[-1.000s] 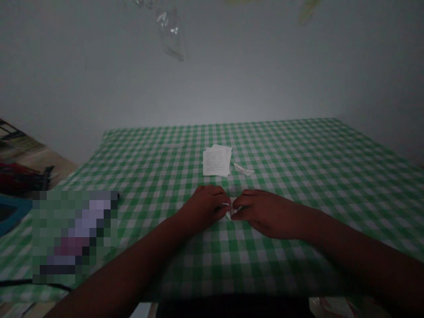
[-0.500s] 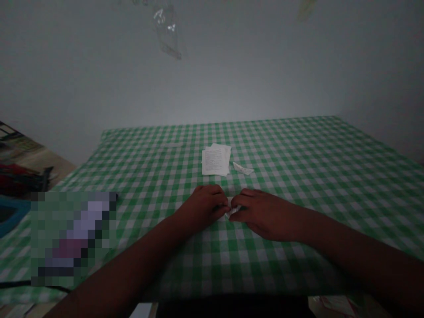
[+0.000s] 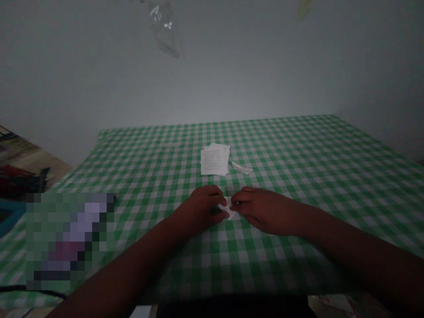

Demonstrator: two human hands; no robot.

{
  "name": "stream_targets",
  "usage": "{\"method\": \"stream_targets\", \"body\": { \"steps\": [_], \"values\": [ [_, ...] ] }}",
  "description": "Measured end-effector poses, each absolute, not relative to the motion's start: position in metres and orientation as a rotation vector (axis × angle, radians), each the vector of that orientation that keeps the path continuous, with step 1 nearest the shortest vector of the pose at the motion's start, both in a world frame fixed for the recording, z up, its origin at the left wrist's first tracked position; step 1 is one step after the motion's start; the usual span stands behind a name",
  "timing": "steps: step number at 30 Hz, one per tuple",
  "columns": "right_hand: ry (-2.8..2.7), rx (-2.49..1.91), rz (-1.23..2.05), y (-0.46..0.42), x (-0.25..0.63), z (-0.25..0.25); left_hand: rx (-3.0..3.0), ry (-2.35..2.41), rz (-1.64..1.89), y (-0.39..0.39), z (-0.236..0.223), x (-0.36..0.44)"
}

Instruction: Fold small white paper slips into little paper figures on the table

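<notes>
As left hand (image 3: 197, 211) pinches paper (image 3: 228, 208), right hand (image 3: 266, 210) too.

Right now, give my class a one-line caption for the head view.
Left hand and right hand pinch a folded white paper on a green gingham tablecloth, near stacked printed sheets.

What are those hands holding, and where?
A small folded piece of white paper, held at opposite sides between the fingers of the left hand and right hand.
</notes>
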State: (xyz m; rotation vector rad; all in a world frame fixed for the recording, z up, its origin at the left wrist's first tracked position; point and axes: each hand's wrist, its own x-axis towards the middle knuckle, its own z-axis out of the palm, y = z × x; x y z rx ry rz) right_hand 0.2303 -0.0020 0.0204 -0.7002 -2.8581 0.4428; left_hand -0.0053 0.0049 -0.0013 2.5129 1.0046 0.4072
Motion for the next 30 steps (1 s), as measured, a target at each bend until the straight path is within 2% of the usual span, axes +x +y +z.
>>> {"method": "stream_targets", "body": {
  "steps": [12, 24, 30],
  "values": [
    [-2.88, -0.666, 0.481, -0.0035, 0.2348, 0.0234, 2.459, 1.033, 0.471, 0.0034, -0.0045, -0.0037],
    [-2.949, -0.71, 0.318, -0.009, 0.2305, 0.0229, 2.414, 1.062, 0.484, 0.0011, -0.0053, -0.0027],
    [-2.944, -0.657, 0.337, -0.002, 0.2321, 0.0234, 2.411, 1.084, 0.501, -0.0006, -0.0069, -0.0024]
  ]
}}
